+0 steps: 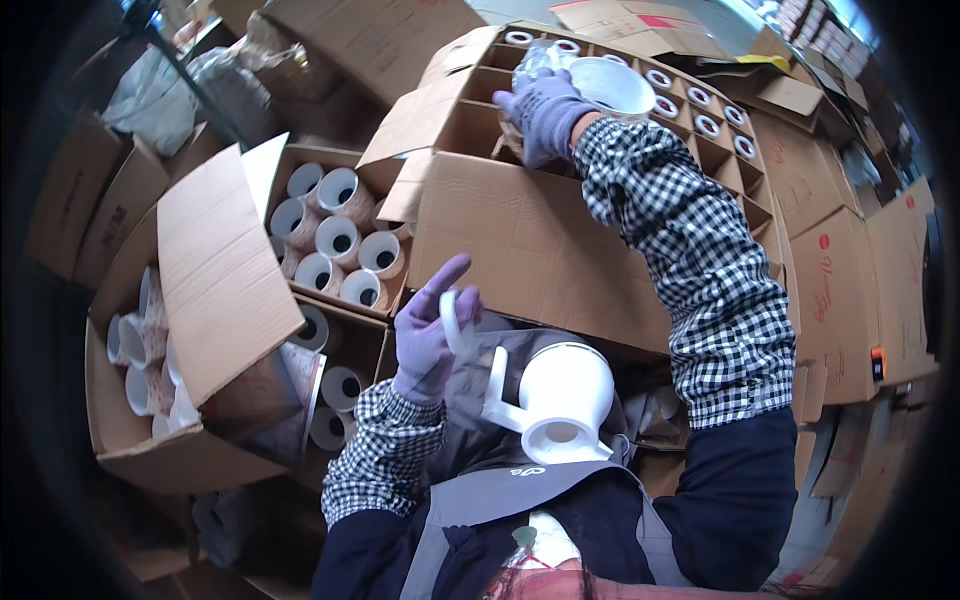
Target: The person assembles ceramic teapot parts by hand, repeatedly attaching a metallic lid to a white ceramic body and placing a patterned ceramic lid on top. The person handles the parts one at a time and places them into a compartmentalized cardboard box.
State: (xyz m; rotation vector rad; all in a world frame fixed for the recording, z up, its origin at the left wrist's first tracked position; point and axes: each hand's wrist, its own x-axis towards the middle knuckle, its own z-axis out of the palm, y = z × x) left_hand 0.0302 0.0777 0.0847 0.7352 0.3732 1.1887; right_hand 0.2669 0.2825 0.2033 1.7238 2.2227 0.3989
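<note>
Two open cardboard boxes (215,270) at the left hold white cups (337,238). Flattened cartons (850,290) lie at the right.

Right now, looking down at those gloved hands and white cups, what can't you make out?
- Head view: the right hand hides part of the white cup; its grip is unclear.
- Left hand: its small white piece is half hidden by fingers.
- Divided carton: the far cups are too small.

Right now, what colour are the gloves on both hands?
Light purple, on the left hand and the right hand; seen in the head view.
</note>
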